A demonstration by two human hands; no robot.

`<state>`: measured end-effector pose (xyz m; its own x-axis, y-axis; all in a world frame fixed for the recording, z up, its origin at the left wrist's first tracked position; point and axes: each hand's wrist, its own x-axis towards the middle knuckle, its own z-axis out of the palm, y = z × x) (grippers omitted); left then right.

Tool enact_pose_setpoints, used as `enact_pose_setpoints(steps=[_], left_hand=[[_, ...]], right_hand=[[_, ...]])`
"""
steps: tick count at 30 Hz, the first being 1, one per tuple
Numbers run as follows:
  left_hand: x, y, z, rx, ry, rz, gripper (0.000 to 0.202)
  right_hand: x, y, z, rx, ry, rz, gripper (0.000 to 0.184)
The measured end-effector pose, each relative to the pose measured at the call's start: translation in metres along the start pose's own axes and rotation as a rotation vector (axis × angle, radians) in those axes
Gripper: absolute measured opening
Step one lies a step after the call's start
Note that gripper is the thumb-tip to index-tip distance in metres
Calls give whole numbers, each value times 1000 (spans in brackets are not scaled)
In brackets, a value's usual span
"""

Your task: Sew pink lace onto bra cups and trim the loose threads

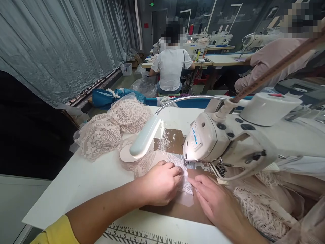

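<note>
A pale pink lace piece (186,187) lies on the table under the head of a white JUKI sewing machine (228,139). My left hand (162,183) rests on the lace with its fingers curled, pressing it down just in front of the needle. My right hand (215,201) lies flat on the lace to the right, its fingers stretched toward the needle. The two hands nearly touch at the fingertips.
A heap of pink lace pieces (111,127) sits at the table's far left, more lace (264,210) at the right. A white gooseneck lamp (144,137) hangs over the work. A ruler (137,235) runs along the white table's (83,179) front edge. Two people sit at machines beyond.
</note>
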<state>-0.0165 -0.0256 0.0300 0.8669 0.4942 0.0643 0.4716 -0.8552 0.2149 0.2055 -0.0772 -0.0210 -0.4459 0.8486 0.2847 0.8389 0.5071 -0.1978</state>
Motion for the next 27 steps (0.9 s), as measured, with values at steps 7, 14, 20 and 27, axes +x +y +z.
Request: enact_pose_setpoints(steps=[7, 14, 20, 27], left_hand=[[1, -8, -3, 8, -20, -1, 39], [1, -7, -12, -89, -79, -15, 23], [3, -17, -7, -337, -1, -64, 15], [4, -27, -10, -481, -29, -76, 23]], right_hand=[[3, -1, 0, -62, 31, -71, 39], [2, -2, -1, 6, 37, 47, 35], [5, -2, -7, 32, -34, 126, 33], [13, -4, -1, 120, 63, 7, 28]])
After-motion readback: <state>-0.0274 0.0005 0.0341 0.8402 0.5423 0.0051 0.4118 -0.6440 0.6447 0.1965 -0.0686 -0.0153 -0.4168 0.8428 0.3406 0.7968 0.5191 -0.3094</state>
